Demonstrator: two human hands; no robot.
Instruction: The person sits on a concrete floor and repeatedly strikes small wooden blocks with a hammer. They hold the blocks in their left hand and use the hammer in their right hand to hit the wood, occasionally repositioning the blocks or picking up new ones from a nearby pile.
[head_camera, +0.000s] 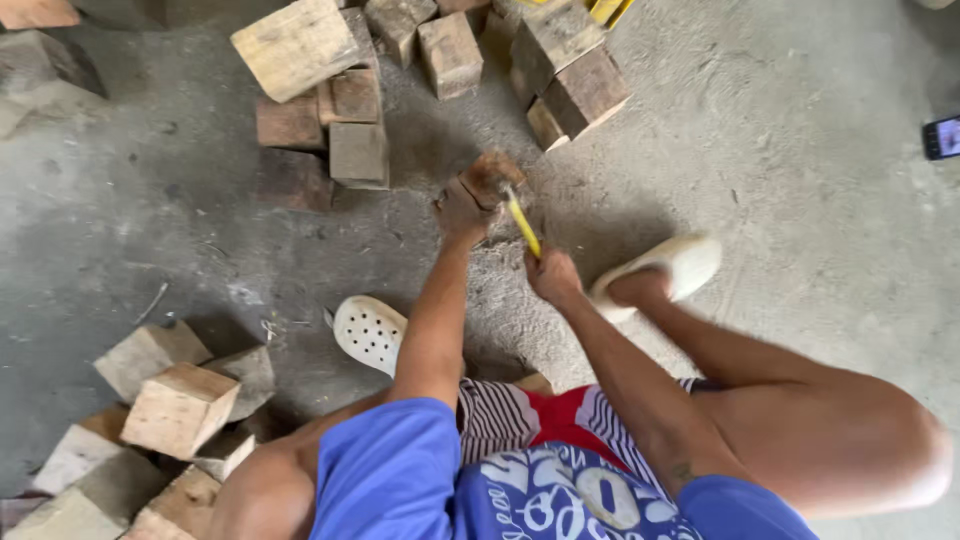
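**Block held down, yellow tool at its edge**

The person crouches over a concrete floor (780, 150). The left hand (462, 208) is pressed closed around a small wood block (490, 175) that rests on the floor just ahead of the feet. The right hand (552, 275) is wrapped tight on the handle of a yellow tool (522, 224), whose far end meets the block's near side. The tool's head is blurred, so its kind cannot be told.

To do this well, as I judge it, the block needs to sit flat and be pinned firmly so it does not skid on the dusty floor. The left fingers should stay on the far side of the block, away from where the tool lands. The tool looks best kept in line with the forearm, worked in short controlled moves. The feet, in a white clog (368, 332) and a cream slipper (668, 270), lie close to the work and are better kept back.

No containers are in view. Wood is simply heaped on the floor: a pile of blocks (330, 90) beyond the hands, another cluster (565, 70) to the right of it, and a pale heap (170, 420) by the person's left knee. A phone (942, 137) lies at the right edge.
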